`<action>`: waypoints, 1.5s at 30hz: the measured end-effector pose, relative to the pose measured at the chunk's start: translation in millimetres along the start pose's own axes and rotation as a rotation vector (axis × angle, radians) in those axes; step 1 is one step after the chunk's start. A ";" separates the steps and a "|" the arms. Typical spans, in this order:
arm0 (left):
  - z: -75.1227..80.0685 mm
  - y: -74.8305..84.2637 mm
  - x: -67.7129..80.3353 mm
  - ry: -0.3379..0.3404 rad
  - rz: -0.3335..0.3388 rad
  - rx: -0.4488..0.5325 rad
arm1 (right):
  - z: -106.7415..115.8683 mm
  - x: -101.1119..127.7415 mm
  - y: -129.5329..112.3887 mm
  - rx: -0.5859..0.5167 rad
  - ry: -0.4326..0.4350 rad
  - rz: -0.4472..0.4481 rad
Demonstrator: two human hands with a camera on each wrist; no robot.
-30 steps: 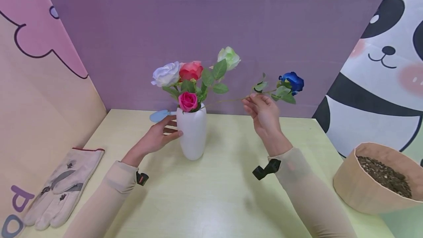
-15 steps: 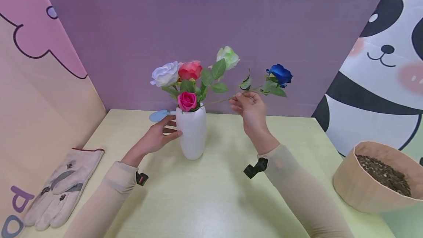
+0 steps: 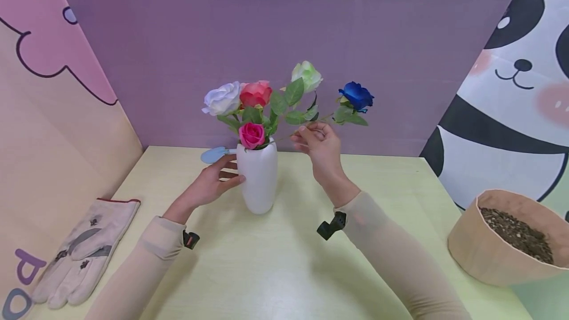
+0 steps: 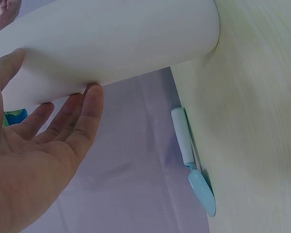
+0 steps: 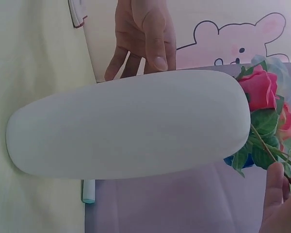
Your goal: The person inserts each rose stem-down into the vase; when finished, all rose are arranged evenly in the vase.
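A white vase [image 3: 258,181] stands upright on the table, holding artificial roses: pale lilac [image 3: 222,99], coral [image 3: 256,94], deep pink [image 3: 252,135] and pale green [image 3: 306,76]. My left hand [image 3: 212,184] holds the vase's left side, thumb in front and fingers [image 4: 85,124] toward the back. To the right, my right hand [image 3: 326,158] pinches the thin stem of a blue rose [image 3: 357,96] between thumb and fingers. That stem slants down leftward to the vase mouth [image 5: 248,114], its bloom leaning out to the right. The stem's lower end is hidden inside the vase.
Behind the vase lies a small light-blue trowel [image 4: 201,191]. White-grey work gloves [image 3: 89,251] lie at the table's left edge. A tan pot of soil [image 3: 493,251] stands at the right. A purple backdrop [image 3: 266,23] closes off the back.
My right hand has moved left toward the vase with the blue rose, whose bloom has shifted left and up. More of the stem is in the vase. The left hand stays put.
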State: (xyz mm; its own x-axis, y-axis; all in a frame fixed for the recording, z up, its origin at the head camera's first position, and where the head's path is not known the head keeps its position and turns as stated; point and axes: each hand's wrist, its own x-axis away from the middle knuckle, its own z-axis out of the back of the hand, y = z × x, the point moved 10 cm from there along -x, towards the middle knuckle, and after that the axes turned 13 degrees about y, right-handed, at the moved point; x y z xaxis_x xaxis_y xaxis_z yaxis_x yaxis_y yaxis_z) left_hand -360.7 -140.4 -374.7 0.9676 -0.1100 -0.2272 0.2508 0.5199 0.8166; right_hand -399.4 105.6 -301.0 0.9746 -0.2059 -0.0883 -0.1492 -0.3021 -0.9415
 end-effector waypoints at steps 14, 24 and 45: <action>-0.2 2.7 1.3 -0.006 0.003 0.001 | -14.7 0.3 -1.1 0.005 0.010 0.047; 0.9 2.5 0.9 -0.003 0.000 0.000 | -26.8 3.3 -0.4 0.041 -0.025 0.057; -0.9 -2.6 -0.5 -0.007 0.019 0.012 | -40.1 -6.4 13.5 0.133 -0.032 0.047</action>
State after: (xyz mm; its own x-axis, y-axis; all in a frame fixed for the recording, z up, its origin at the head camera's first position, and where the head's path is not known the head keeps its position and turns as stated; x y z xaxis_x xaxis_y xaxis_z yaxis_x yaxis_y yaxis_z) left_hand -361.9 -140.9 -377.2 0.9723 -0.1064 -0.2081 0.2330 0.5120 0.8268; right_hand -414.3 65.5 -300.1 0.9722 -0.1867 -0.1413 -0.1730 -0.1664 -0.9708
